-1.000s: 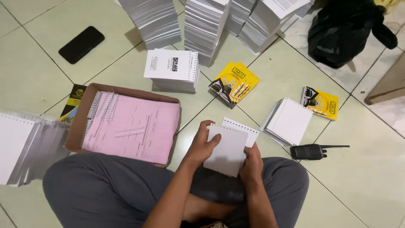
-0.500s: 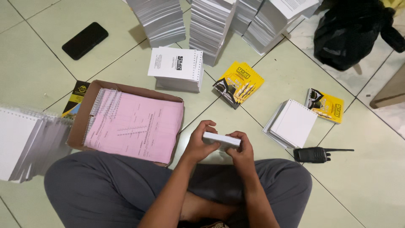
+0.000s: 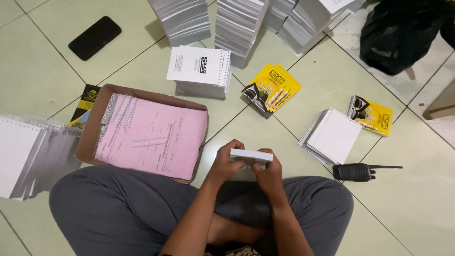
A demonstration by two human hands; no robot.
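A thin white notepad [image 3: 251, 156] is held edge-on above the lap, left hand [image 3: 226, 163] and right hand [image 3: 268, 175] each gripping an end. Bare tile floor [image 3: 251, 130] lies ahead. Beside the left hand, a cardboard box [image 3: 90, 130] holds pink, seemingly spiral-bound sheets [image 3: 151, 137].

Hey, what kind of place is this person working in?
Probably a small print or binding workshop, with the work done on a tiled floor. Tall paper stacks, a cardboard box of pink spiral-bound pads and yellow booklets surround the seated person, whose hands hold a white pad.
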